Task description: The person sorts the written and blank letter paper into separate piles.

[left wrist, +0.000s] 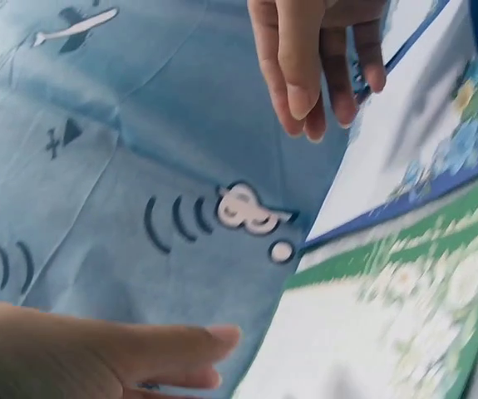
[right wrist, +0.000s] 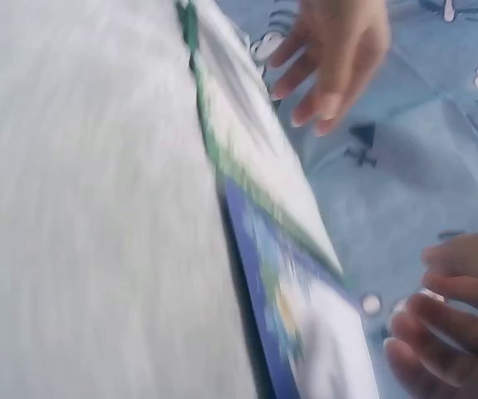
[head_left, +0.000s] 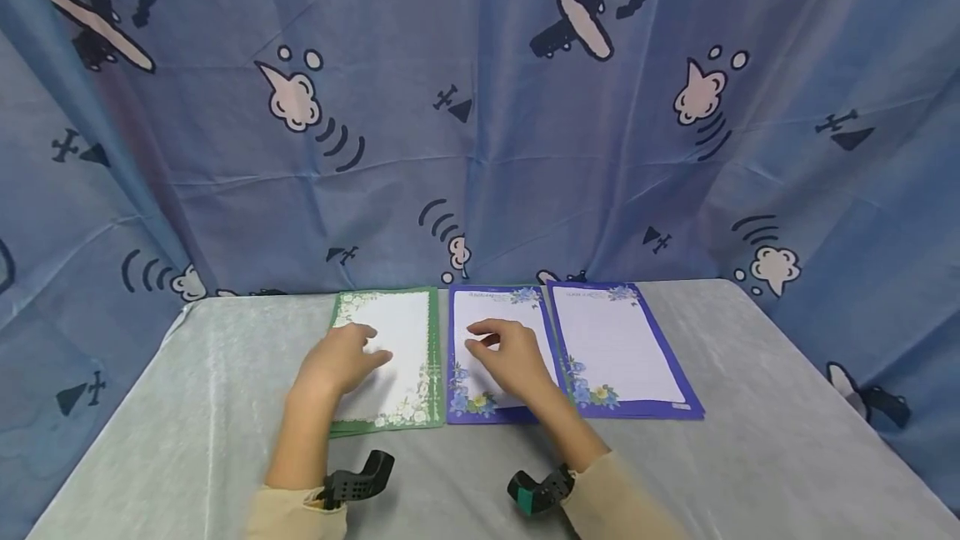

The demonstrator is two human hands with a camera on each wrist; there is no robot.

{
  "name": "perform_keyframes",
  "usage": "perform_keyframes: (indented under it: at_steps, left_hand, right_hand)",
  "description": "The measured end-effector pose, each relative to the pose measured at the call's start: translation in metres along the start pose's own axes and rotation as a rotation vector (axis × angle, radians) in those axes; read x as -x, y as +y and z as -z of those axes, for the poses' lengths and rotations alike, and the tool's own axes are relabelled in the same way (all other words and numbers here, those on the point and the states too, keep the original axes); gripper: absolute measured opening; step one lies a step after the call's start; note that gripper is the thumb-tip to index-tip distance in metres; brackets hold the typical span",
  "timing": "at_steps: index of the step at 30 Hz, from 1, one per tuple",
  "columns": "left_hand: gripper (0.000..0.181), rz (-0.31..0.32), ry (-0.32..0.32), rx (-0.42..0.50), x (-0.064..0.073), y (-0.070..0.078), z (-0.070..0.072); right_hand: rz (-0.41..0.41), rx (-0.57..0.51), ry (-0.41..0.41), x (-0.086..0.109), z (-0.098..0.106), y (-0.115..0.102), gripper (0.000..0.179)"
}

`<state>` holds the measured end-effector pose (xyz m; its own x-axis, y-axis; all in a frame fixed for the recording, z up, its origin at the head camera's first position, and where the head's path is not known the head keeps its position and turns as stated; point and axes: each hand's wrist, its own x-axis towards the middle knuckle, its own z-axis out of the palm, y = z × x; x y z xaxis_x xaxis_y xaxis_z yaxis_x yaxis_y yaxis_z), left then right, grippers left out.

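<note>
A stack of green-bordered sheets [head_left: 401,323] with white flowers lies at the left. My left hand [head_left: 341,361] is over it, thumb and fingers apart with nothing between them. In the middle is a purple-bordered sheet [head_left: 480,307] with blue and yellow flowers. Above that one hovers my right hand [head_left: 513,357], its fingers loosely bent and holding nothing. The left wrist view shows the right hand [left wrist: 322,62] with fingers pointing down beside the purple-edged paper. Another purple-bordered stack [head_left: 615,348] lies at the right, its upper left corner close against the middle sheet.
The papers lie on a table with a pale grey cloth [head_left: 750,457]. Behind it hangs a blue curtain [head_left: 390,215] printed with planes and clouds. Each wrist wears a black camera band [head_left: 360,482].
</note>
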<state>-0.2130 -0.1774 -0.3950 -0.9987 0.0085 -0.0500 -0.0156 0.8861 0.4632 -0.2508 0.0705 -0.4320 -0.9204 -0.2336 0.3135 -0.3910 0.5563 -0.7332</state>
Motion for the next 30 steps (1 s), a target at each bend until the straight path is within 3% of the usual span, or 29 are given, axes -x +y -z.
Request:
perform_keyframes:
  at_steps: [6,13,16,25,30]
  left_hand:
    - [0.039,-0.115,0.084,0.158,-0.011,0.028,-0.028]
    - [0.03,-0.122,0.133,0.321,-0.02,0.048,-0.06]
    - [0.029,-0.129,0.165,0.339,-0.023,0.05,-0.072]
    - [0.027,-0.122,0.288,0.344,-0.029,0.046,-0.089]
    - [0.035,-0.121,0.325,0.333,-0.033,0.041,-0.104]
  right_hand:
    - [-0.021,0.08,0.049,0.004,0.027,0.018,0.024]
    - [-0.081,0.087,0.111,0.013,0.044,0.043,0.036]
    - [-0.11,0.076,0.15,0.019,0.043,0.057,0.039]
    - [-0.009,0.187,0.265,0.021,0.036,0.086,0.037]
    - [-0.067,0.217,0.259,0.023,0.035,0.091,0.039]
